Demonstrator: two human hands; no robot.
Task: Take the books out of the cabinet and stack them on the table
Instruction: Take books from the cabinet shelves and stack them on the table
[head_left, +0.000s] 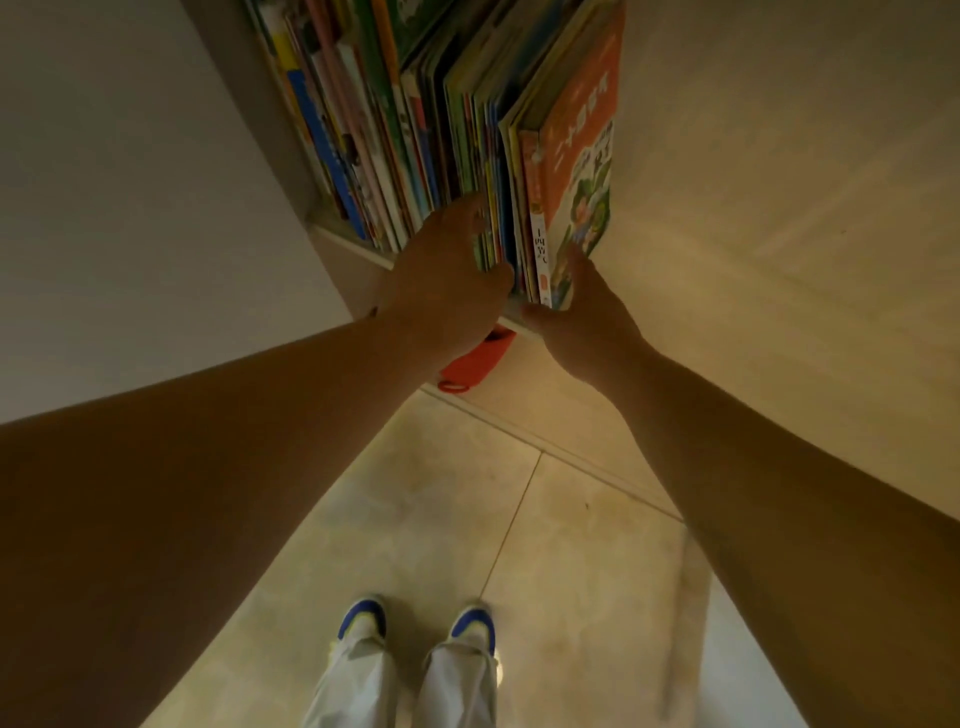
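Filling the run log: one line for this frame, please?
stage: grasping books in cabinet | left hand: holds book spines | right hand: fingers on orange book cover | removed: none visible | table: out of view

The books (441, 104) are cut off by the top frame edge. Left hand (441, 280) fingertips are hidden among the spines. An orange object (472, 364) below the shelf is partly hidden and unidentifiable.
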